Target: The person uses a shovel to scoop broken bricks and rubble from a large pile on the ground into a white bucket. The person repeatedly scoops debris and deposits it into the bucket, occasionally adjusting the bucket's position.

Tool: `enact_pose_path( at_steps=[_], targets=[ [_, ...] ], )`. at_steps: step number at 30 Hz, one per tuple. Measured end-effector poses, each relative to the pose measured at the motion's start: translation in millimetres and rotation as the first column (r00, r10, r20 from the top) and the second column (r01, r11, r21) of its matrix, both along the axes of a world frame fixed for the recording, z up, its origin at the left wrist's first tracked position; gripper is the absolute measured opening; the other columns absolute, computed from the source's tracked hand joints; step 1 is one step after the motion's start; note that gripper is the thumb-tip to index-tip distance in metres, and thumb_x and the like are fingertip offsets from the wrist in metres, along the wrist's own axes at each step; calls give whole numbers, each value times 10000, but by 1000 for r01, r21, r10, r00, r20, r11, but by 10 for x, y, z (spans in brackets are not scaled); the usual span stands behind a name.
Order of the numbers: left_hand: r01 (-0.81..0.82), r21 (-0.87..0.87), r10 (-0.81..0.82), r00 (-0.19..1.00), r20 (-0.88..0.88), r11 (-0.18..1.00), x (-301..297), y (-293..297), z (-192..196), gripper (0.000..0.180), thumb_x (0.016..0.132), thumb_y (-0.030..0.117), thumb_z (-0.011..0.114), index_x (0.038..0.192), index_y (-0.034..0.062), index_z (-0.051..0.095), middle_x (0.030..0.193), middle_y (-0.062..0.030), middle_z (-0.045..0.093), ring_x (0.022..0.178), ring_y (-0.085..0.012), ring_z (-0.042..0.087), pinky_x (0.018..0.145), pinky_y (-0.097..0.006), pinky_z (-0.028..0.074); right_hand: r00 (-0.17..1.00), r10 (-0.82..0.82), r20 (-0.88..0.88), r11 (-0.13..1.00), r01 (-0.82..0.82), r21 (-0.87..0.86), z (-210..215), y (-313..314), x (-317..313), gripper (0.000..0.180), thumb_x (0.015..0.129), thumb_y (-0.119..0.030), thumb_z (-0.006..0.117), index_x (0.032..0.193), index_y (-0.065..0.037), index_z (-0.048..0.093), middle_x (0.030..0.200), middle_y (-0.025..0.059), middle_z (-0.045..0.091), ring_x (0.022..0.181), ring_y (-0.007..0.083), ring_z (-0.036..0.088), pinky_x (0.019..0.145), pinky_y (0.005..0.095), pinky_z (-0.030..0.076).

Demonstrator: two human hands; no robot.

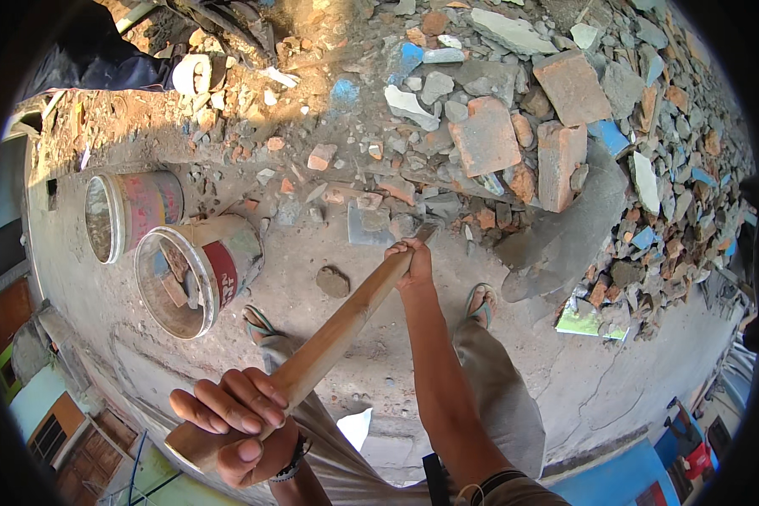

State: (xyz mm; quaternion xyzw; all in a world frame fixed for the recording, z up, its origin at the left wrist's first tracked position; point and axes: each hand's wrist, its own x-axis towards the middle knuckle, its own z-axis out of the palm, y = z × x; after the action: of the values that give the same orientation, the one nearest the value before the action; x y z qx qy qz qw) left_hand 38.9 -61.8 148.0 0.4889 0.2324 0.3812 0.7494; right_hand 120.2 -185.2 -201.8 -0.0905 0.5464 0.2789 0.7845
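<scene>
L hand (236,422): fingers wrapped round handle (329,337) butt end.
R hand (411,260): clamped on handle further down, nr tool head.
Tool head: prob. in rubble (514,126), hidden.
Buckets (169,244): left, on concrete.

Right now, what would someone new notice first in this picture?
First, the long wooden tool handle slanting across the middle, gripped by the left hand near its butt end and the right hand further down. Behind it, a heap of broken red bricks and grey and blue rubble fills the top and right. On the left, two dirty round buckets with red bands stand on the concrete floor.
</scene>
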Motion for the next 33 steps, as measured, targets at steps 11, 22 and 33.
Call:
enact_pose_path(
  at_steps=[11, 22, 33],
  targets=[
    [-226, -70, 229, 973, 24, 971, -1775, 1164, 1302, 325, 622, 13, 678, 812, 77, 422, 628, -38, 535, 492, -163, 573, 524, -314, 540, 960, 205, 188, 975, -183, -128, 1877, 844, -837, 94, 823, -79, 544, 785, -67, 459, 702, 16, 460, 611, 120, 478, 618, 289, 446],
    [-412, -158, 438, 789, 430, 897, -4703, 3039, 2986, 127, 860, 26, 531, 941, -12, 441, 698, -6, 391, 541, -74, 406, 545, -202, 422, 900, 385, 205, 889, -422, 178, 4567, 3096, -2379, 68, 842, -137, 588, 875, -131, 529, 788, 16, 498, 787, 184, 504, 836, 389, 414],
    [-421, -288, 443, 896, 13, 860, -4059, 2965, 2218, 128, 898, 21, 487, 888, 55, 364, 637, -4, 358, 470, -78, 334, 428, -218, 328, 960, 273, 62, 954, -263, -142, 3499, 2195, -2560, 89, 847, -165, 569, 825, -98, 514, 726, 31, 523, 701, 174, 528, 741, 365, 472]
  ],
)
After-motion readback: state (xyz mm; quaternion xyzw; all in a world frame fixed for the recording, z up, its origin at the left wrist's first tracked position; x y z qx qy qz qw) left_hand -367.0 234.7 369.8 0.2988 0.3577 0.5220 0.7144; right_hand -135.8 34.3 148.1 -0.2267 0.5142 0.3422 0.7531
